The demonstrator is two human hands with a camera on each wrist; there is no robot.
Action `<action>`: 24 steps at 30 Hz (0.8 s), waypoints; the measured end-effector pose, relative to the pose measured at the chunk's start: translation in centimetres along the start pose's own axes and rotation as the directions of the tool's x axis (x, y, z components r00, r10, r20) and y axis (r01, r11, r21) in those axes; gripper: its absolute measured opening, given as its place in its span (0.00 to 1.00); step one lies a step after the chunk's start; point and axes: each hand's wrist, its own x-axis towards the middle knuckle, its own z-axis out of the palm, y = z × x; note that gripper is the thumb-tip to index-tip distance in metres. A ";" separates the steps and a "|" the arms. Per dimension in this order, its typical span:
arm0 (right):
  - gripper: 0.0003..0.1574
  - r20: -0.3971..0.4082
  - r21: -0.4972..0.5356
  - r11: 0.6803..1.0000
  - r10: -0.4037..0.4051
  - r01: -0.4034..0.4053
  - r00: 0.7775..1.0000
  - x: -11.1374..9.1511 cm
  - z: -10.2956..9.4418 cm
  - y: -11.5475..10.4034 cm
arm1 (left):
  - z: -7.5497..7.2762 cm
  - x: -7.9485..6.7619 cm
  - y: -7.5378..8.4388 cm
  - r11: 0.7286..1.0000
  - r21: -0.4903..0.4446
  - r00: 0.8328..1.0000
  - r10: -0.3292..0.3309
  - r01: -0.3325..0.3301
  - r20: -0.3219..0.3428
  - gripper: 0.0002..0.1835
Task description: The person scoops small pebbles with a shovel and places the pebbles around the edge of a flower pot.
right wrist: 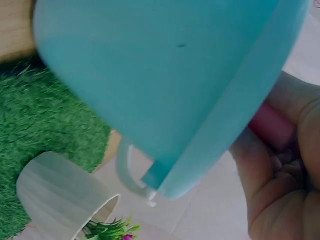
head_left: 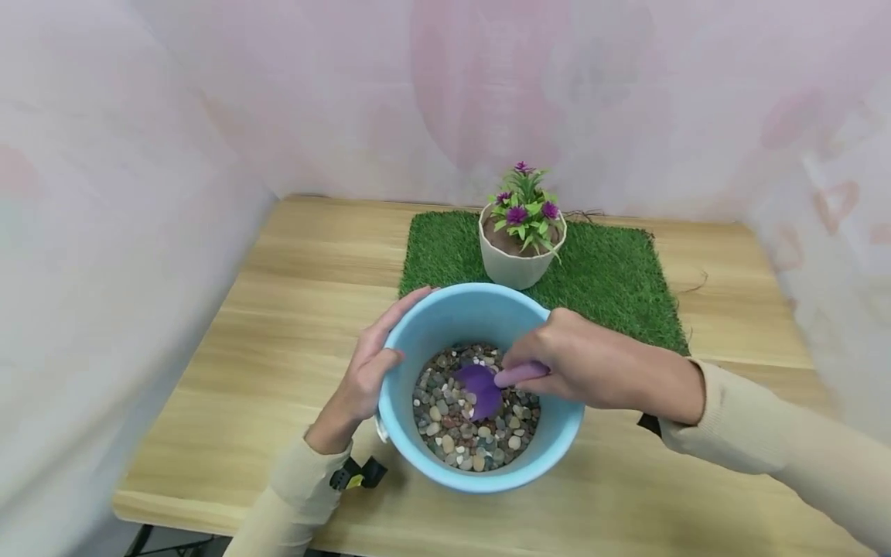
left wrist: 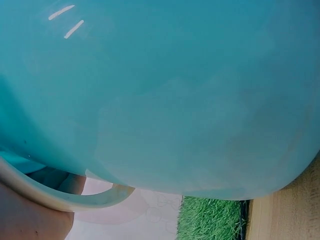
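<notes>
- In the blue bucket [head_left: 445, 326] before me, a purple scoop [head_left: 480, 392] meets pebbles [head_left: 445, 425], right hand [head_left: 574, 360] gripping its handle [head_left: 520, 374].
- Left hand [head_left: 365, 373] spread against the rim [head_left: 482, 484].
- A hasty lift could spill pebbles.

Pale walls [head_left: 313, 100] on three sides, faint pink shapes [head_left: 793, 120]; wood-grain table [head_left: 278, 340], dark leg [head_left: 140, 539] below

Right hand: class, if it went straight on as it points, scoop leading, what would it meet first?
Probably the pebbles in the bucket, just beyond the scoop; how deep it sits is unclear.
</notes>
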 end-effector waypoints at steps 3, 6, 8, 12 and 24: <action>0.06 0.008 0.005 1.000 0.004 -0.004 1.000 0.1 0.1 0.1 | 0.3 -0.2 -0.3 1.000 0.003 1.000 -0.002 0.002 0.001 0.41; 0.07 0.008 -0.005 1.000 0.025 -0.025 1.000 0.2 0.2 0.3 | 0.3 -0.2 -0.4 1.000 0.011 1.000 0.018 -0.018 -0.006 0.41; 0.08 0.017 -0.018 0.999 0.028 -0.028 0.999 0.2 0.3 0.3 | 0.2 -0.2 -0.4 0.999 0.010 0.999 0.034 -0.034 -0.006 0.41; 0.08 0.021 -0.026 1.000 0.017 -0.016 1.000 0.1 0.3 0.4 | 0.0 0.1 -0.4 0.999 -0.003 0.999 0.045 -0.045 0.003 0.41; 0.08 -0.054 0.033 0.993 0.114 -0.112 0.992 -0.4 0.8 0.5 | 0.2 0.0 -0.3 1.000 -0.022 1.000 0.018 -0.018 -0.002 0.41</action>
